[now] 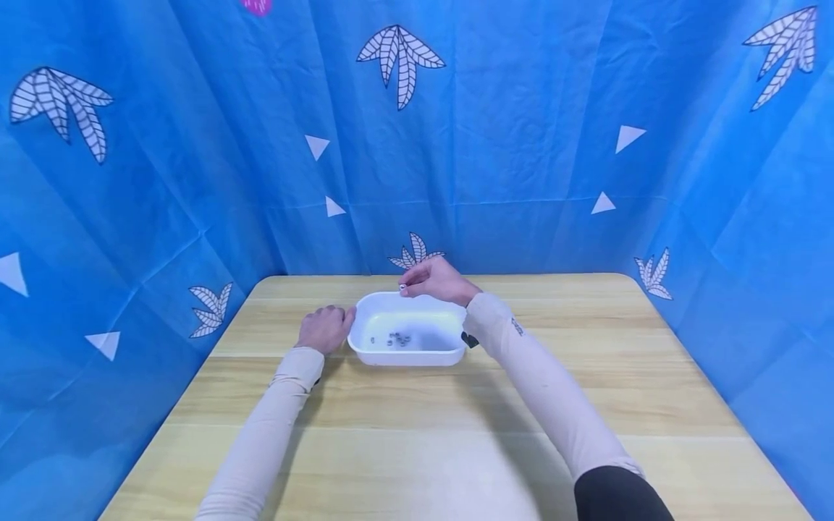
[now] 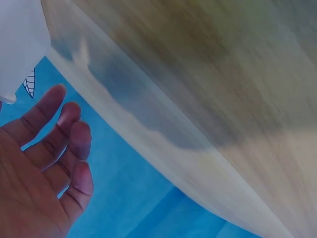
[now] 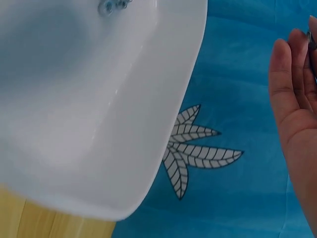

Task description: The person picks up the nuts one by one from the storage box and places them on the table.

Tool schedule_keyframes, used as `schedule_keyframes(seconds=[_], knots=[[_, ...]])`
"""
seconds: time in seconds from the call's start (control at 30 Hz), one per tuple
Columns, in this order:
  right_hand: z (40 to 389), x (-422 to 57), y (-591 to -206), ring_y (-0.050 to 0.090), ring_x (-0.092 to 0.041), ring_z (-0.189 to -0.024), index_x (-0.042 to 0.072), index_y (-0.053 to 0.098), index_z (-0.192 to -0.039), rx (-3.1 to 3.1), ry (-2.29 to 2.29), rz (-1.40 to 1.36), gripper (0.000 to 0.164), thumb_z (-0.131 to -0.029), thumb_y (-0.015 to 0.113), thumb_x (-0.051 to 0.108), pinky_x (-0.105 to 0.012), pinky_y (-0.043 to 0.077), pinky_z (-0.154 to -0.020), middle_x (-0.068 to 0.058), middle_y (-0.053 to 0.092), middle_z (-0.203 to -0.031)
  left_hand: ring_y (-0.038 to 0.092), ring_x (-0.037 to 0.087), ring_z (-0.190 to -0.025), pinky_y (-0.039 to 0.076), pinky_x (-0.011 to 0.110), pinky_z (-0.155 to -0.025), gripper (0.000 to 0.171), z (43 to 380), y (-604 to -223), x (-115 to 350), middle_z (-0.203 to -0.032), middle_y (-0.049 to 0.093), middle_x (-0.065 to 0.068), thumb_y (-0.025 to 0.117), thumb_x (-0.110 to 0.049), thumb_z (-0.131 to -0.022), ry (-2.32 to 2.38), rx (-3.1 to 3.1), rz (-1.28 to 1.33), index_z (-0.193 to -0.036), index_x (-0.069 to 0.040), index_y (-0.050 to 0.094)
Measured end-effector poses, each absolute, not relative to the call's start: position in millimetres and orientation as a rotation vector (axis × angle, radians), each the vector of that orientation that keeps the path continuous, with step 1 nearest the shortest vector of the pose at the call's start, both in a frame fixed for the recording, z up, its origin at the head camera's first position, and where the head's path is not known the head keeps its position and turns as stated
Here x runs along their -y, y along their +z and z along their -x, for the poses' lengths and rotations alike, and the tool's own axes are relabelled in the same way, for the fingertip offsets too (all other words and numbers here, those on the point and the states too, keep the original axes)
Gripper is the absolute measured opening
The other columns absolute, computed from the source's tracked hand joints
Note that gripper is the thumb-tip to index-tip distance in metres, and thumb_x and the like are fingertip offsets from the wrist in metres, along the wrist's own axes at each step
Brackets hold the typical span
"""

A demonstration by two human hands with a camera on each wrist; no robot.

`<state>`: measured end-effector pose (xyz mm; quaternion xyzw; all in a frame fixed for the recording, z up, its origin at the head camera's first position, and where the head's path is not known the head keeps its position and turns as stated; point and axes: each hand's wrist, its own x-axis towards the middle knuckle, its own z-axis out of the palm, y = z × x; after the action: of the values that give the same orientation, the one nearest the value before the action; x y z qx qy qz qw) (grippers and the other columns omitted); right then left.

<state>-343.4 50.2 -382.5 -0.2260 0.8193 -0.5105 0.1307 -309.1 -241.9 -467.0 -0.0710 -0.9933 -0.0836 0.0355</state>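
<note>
A white oblong tub (image 1: pixel 407 357) stands near the far side of the table, with several small metal nuts (image 1: pixel 399 339) lying on its bottom; some nuts (image 3: pixel 106 7) show at the top of the right wrist view. My right hand (image 1: pixel 440 281) is raised above the tub's far rim and pinches one small nut (image 1: pixel 402 287) between thumb and fingertips. Beside the tub's left end is my left hand (image 1: pixel 324 328), its thumb at the rim. In the left wrist view the left hand's fingers (image 2: pixel 79 139) are loosely bent, with nothing between them.
The light wood-grain table (image 1: pixel 404 434) carries the tub. A blue curtain (image 1: pixel 508 145) with white leaf prints hangs behind and at both sides, close beyond the table's far edge. Both forearms, in light sleeves (image 1: pixel 547 394), reach over the table.
</note>
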Motion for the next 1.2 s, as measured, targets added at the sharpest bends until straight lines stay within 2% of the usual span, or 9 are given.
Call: schedule_keyframes(seconds=[0.13, 0.4, 0.63, 0.87, 1.07, 1.2], knots=[[343, -59, -385, 0.078, -0.019, -0.096, 0.01, 0.08, -0.109, -2.406, -1.486, 0.649, 0.022, -0.088, 0.083, 0.016, -0.038, 0.059, -0.097, -0.008, 0.081, -0.104, 0.069, 0.04, -0.096, 0.056, 0.058, -0.085, 0.066, 308, -467, 244, -0.101, 0.071, 0.02, 0.028, -0.049, -0.11, -0.264, 3.049, 0.22, -0.109, -0.001, 0.073], [340, -79, -384, 0.075, -0.032, -0.109, 0.01, 0.077, -0.114, -2.415, -1.504, 0.59, 0.027, -0.088, 0.083, 0.014, -0.043, 0.056, -0.103, -0.009, 0.08, -0.11, 0.069, 0.042, -0.095, 0.056, 0.059, -0.084, 0.064, 307, -462, 245, -0.1, 0.071, 0.022, 0.03, -0.046, -0.11, -0.268, 3.042, 0.23, -0.107, 0.001, 0.073], [339, -96, -389, 0.076, -0.022, -0.105, 0.011, 0.077, -0.115, -2.46, -1.494, 0.53, 0.029, -0.088, 0.083, 0.017, -0.043, 0.055, -0.104, -0.008, 0.08, -0.111, 0.069, 0.042, -0.097, 0.056, 0.059, -0.085, 0.066, 307, -463, 248, -0.102, 0.071, 0.022, 0.028, -0.047, -0.11, -0.275, 3.065, 0.215, -0.11, 0.001, 0.072], [337, -116, -396, 0.076, -0.027, -0.105, 0.007, 0.077, -0.113, -2.46, -1.549, 0.476, 0.027, -0.087, 0.083, 0.014, -0.04, 0.057, -0.101, -0.011, 0.08, -0.11, 0.068, 0.044, -0.102, 0.055, 0.061, -0.087, 0.067, 307, -464, 248, -0.109, 0.071, 0.024, 0.027, -0.047, -0.11, -0.298, 3.076, 0.207, -0.115, 0.002, 0.071], [337, -135, -409, 0.074, -0.023, -0.107, 0.012, 0.078, -0.114, -2.487, -1.553, 0.387, 0.027, -0.088, 0.082, 0.019, -0.04, 0.057, -0.101, -0.008, 0.079, -0.113, 0.068, 0.044, -0.102, 0.054, 0.061, -0.088, 0.068, 309, -466, 249, -0.109, 0.071, 0.024, 0.026, -0.047, -0.11, -0.305, 3.074, 0.209, -0.115, 0.002, 0.071], [335, -147, -418, 0.074, -0.023, -0.107, 0.008, 0.076, -0.117, -2.48, -1.574, 0.365, 0.029, -0.09, 0.081, 0.018, -0.041, 0.057, -0.101, -0.009, 0.078, -0.117, 0.068, 0.044, -0.102, 0.054, 0.06, -0.088, 0.067, 310, -466, 249, -0.11, 0.072, 0.024, 0.026, -0.047, -0.11, -0.298, 3.071, 0.22, -0.115, 0.002, 0.071]])
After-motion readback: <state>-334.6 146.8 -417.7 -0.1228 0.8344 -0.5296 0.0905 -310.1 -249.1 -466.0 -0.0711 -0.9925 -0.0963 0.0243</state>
